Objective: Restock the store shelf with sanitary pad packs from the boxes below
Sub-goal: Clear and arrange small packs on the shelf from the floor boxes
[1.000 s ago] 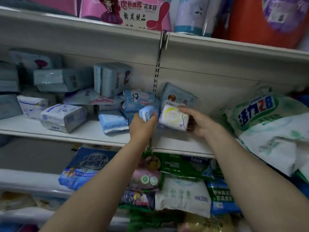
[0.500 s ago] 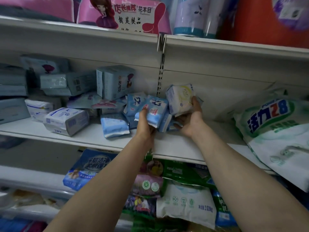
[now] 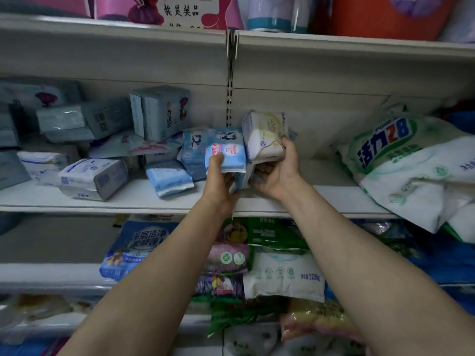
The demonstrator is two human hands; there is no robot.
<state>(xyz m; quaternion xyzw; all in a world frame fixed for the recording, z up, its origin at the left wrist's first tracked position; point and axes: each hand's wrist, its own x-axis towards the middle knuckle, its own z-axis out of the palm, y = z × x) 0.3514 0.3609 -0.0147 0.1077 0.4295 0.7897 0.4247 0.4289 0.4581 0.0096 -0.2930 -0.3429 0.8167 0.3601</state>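
At the centre of the frame, on the middle shelf (image 3: 154,199), we have both hands on sanitary pad packs. Our left hand (image 3: 218,181) grips a light blue pack (image 3: 226,152) from below, thumb pressed on its front face and fingers curled under its bottom edge, holding it upright just above the shelf board. Our right hand (image 3: 277,173) holds a white pack (image 3: 264,136) with yellow print, fingers wrapped round its right side and the palm cupped beneath; this pack is tilted and raised slightly higher than the blue one, and the two packs touch side to side. Directly behind the blue pack stands another blue pack (image 3: 192,146) of similar design, and a further blue pack (image 3: 168,178) lies flat on the shelf just to the left. Further left, in the middle left of the frame, a white and grey pack (image 3: 95,177) lies on its side near the shelf edge, with grey boxes (image 3: 159,111) stacked and leaning behind it. At the right of the frame a large white and green detergent bag (image 3: 411,160) slumps across the same shelf. Below the shelf, in the lower centre, more bags (image 3: 282,273) of white, green and blue are crowded together. On the top shelf a pink package (image 3: 180,9) and an orange container (image 3: 385,16) stand.
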